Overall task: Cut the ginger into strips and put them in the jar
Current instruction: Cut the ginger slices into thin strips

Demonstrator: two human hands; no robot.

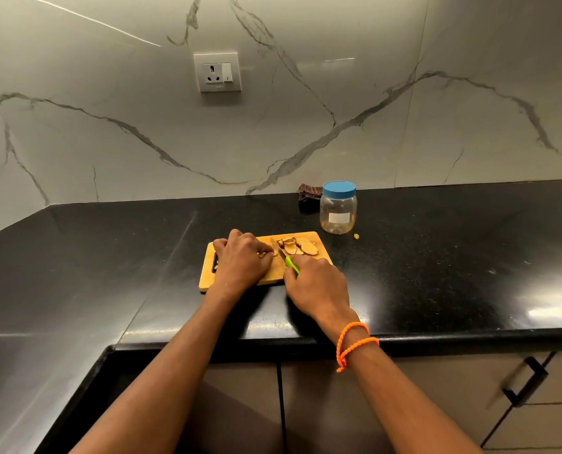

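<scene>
Where the marbled wall (305, 109) meets it, the black stone bench (437, 257) runs wide and glossy, with grey cupboard doors (535, 404) below its front edge. A wooden cutting board (237, 283) lies near the bench's front, and behind its right corner, apart from it, stands a clear plastic jar (338, 213) with its blue lid on. A dark checked cloth (309, 195) sits bunched just left of the jar against the wall. The left hand (241, 260) rests on the board, fingers curled down onto a piece of ginger (269, 253), mostly hidden beneath them. The right hand (317, 286), an orange cord bracelet (353, 342) on its wrist, has its grip closed round the green handle of a small knife (284, 257), blade angled across the board beside the left fingertips. Flat ginger slices (301, 248) lie heaped on the board's far right part. A white wall socket (219, 72) is set above.
</scene>
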